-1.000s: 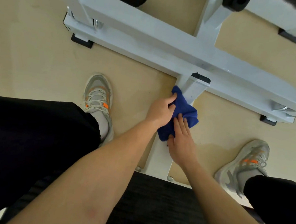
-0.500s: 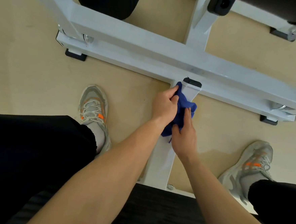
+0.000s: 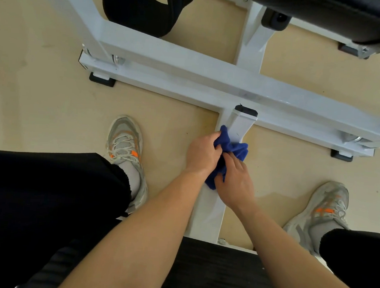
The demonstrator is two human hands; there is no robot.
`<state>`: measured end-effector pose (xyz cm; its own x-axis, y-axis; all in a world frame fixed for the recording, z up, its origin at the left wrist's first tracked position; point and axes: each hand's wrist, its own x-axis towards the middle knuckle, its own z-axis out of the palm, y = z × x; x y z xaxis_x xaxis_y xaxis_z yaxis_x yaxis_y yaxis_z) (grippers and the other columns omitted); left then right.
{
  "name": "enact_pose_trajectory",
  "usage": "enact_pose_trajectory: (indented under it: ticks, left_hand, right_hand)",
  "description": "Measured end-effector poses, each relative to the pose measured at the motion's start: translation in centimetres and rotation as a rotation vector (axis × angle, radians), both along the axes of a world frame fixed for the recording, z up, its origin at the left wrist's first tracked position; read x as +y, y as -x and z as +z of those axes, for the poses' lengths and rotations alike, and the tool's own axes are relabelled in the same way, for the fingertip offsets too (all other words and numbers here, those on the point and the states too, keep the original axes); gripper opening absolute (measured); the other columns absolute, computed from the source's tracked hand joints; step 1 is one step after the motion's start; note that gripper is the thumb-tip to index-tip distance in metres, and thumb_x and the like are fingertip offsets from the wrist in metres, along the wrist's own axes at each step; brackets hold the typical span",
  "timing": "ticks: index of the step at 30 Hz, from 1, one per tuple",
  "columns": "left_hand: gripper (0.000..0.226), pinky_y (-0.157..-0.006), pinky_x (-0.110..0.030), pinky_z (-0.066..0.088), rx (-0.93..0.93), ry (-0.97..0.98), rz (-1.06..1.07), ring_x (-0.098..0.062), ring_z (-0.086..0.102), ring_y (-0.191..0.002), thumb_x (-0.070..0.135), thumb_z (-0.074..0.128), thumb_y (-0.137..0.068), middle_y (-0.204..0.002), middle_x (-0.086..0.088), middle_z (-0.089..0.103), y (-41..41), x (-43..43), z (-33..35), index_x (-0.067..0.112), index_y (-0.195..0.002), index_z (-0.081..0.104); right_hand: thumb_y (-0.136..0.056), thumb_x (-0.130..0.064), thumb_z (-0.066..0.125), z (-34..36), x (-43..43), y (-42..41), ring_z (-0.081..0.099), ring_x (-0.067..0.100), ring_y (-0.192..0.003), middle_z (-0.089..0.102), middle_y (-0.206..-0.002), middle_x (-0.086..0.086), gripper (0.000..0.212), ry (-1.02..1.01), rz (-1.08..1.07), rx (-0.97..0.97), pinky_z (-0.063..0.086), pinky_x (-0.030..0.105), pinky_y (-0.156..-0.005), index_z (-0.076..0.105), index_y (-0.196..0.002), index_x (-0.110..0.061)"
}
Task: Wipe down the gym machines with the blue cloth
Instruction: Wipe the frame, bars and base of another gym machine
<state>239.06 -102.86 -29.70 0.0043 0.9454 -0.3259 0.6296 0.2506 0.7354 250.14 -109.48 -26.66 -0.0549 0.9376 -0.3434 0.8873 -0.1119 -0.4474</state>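
Observation:
The blue cloth is bunched on the white floor beam of the gym machine, just below the beam's black end cap. My left hand grips the cloth's left side, thumb and fingers curled into the fabric. My right hand lies over the cloth's lower part with its fingers pushed into the folds. The beam runs from under the black seat pad to the white cross frame. Part of the cloth is hidden under both hands.
My grey and orange shoes stand on the beige floor, one left of the beam and one right of it. A black roller pad and a black padded part sit above the cross frame. Black rubber feet hold the frame.
The cloth has gone from spread on the beam to bunched between my hands. My right hand has slid up over it. The view has tipped forward, showing more of the frame.

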Motion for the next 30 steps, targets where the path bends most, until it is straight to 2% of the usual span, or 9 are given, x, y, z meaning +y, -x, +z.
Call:
enact_pose_trajectory:
  ticks: [5, 10, 13, 16, 20, 23, 27, 29, 30]
  left_hand:
    - [0.022, -0.058, -0.014, 0.040, -0.270, 0.282, 0.266, 0.003, 0.059, -0.072, 0.022, 0.071, -0.073, -0.082, 0.017, 0.062, 2.8, -0.5, 0.9, 0.030, -0.084, 0.053]
    - [0.024, -0.063, -0.023, 0.045, -0.317, 0.317, 0.265, -0.011, 0.062, -0.078, 0.024, 0.075, -0.072, -0.083, 0.009, 0.063, 5.2, 0.5, 1.1, 0.027, -0.081, 0.053]
    - [0.023, -0.065, -0.014, 0.042, -0.329, 0.271, 0.305, 0.002, 0.059, -0.084, 0.026, 0.079, -0.074, -0.090, 0.016, 0.063, 6.2, 1.0, 1.2, 0.028, -0.085, 0.059]
    - [0.021, -0.072, -0.025, 0.052, -0.311, 0.224, 0.325, -0.007, 0.063, -0.085, 0.014, 0.074, -0.077, -0.090, 0.015, 0.064, 7.5, 2.1, 1.7, 0.029, -0.084, 0.061]
    - [0.029, -0.080, -0.036, 0.056, -0.302, 0.157, 0.377, -0.023, 0.067, -0.090, 0.001, 0.063, -0.076, -0.093, 0.006, 0.067, 9.8, 4.7, 2.5, 0.029, -0.084, 0.063]
    - [0.032, -0.079, -0.031, 0.057, -0.338, 0.132, 0.390, -0.020, 0.069, -0.088, -0.004, 0.063, -0.077, -0.096, -0.002, 0.071, 11.3, 6.8, 2.1, 0.021, -0.097, 0.069]
    - [0.037, -0.079, -0.023, 0.058, -0.519, 0.171, 0.460, -0.009, 0.071, -0.087, -0.008, 0.057, -0.087, -0.113, -0.008, 0.069, 11.6, 9.0, 1.3, 0.009, -0.119, 0.067]
    - [0.042, -0.089, -0.022, 0.053, -0.436, 0.127, 0.425, -0.012, 0.067, -0.105, -0.005, 0.052, -0.091, -0.122, -0.002, 0.065, 11.1, 9.5, 0.9, 0.010, -0.129, 0.061]
    - [0.044, -0.094, -0.020, 0.048, -0.340, 0.076, 0.369, -0.015, 0.062, -0.114, -0.003, 0.050, -0.093, -0.128, 0.000, 0.061, 10.7, 9.6, 0.8, 0.011, -0.134, 0.057]
  right_hand:
    - [-0.095, -0.018, 0.045, 0.3, 1.1, 1.3, 0.055, 0.025, -0.108, 0.060, -0.123, 0.001, 0.041, 0.017, -0.010, -0.025, 0.048, 0.036, -0.085, 0.051, -0.135, -0.020]
    - [-0.093, -0.009, 0.040, 0.0, 4.0, 2.6, 0.060, 0.028, -0.084, 0.058, -0.112, 0.001, 0.062, 0.080, -0.034, -0.110, 0.044, 0.035, -0.060, 0.025, -0.149, -0.032]
    - [-0.100, -0.021, 0.042, -0.2, 4.6, 2.9, 0.059, 0.029, -0.093, 0.057, -0.112, 0.004, 0.029, 0.106, 0.051, -0.231, 0.039, 0.035, -0.063, 0.048, -0.128, -0.021]
    - [-0.099, -0.026, 0.045, 0.4, 5.3, 3.6, 0.057, 0.028, -0.088, 0.049, -0.098, 0.002, 0.014, -0.013, 0.000, -0.228, 0.037, 0.034, -0.061, 0.053, -0.104, -0.016]
    - [-0.098, -0.019, 0.044, 1.1, 8.5, 6.0, 0.058, 0.032, -0.077, 0.058, -0.097, 0.006, 0.014, -0.123, -0.035, -0.025, 0.046, 0.039, -0.062, 0.055, -0.105, -0.013]
    - [-0.098, -0.015, 0.041, 0.6, 11.7, 7.4, 0.062, 0.039, -0.083, 0.067, -0.095, 0.013, 0.021, -0.134, -0.076, 0.009, 0.052, 0.044, -0.068, 0.055, -0.113, -0.013]
    - [-0.099, -0.012, 0.043, -1.4, 14.1, 8.1, 0.064, 0.040, -0.090, 0.068, -0.105, 0.016, 0.032, -0.233, -0.119, 0.025, 0.042, 0.037, -0.063, 0.049, -0.131, -0.014]
    - [-0.097, -0.013, 0.047, -2.4, 14.4, 8.1, 0.057, 0.037, -0.118, 0.057, -0.135, 0.015, 0.051, -0.194, -0.039, 0.071, 0.048, 0.040, -0.079, 0.036, -0.147, -0.013]
    - [-0.096, -0.015, 0.049, -3.0, 14.4, 8.0, 0.044, 0.034, -0.136, 0.043, -0.151, 0.014, 0.063, -0.150, 0.048, 0.056, 0.046, 0.044, -0.097, 0.024, -0.154, -0.012]
